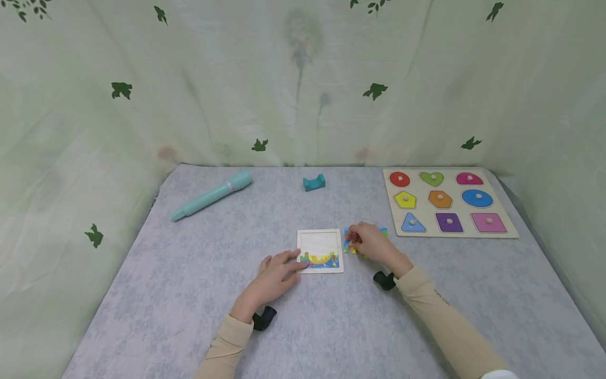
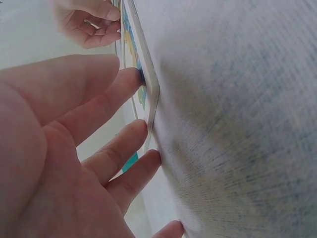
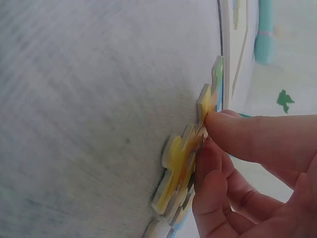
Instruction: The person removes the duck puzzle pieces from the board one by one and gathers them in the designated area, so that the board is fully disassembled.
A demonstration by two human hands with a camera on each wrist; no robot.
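Observation:
A small square puzzle tray (image 1: 319,241) lies on the table, with picture pieces (image 1: 326,261) filling its lower strip and bare board above. My left hand (image 1: 272,276) rests at the tray's left edge, fingers extended; one fingertip lies on the fitted pieces and others touch the rim (image 2: 151,101). Just right of the tray, my right hand (image 1: 374,246) is over a cluster of loose jigsaw pieces (image 3: 173,171), yellow, blue and green. Its thumb and fingertips pinch a jigsaw piece (image 3: 204,101) there. The hand hides part of the cluster in the head view.
A shape-peg board (image 1: 453,203) with coloured knobbed shapes lies at the back right. A teal pen-shaped toy (image 1: 210,198) is at the back left, and a small teal block (image 1: 314,182) sits at the back middle. Leaf-printed cloth (image 1: 303,79) hangs behind.

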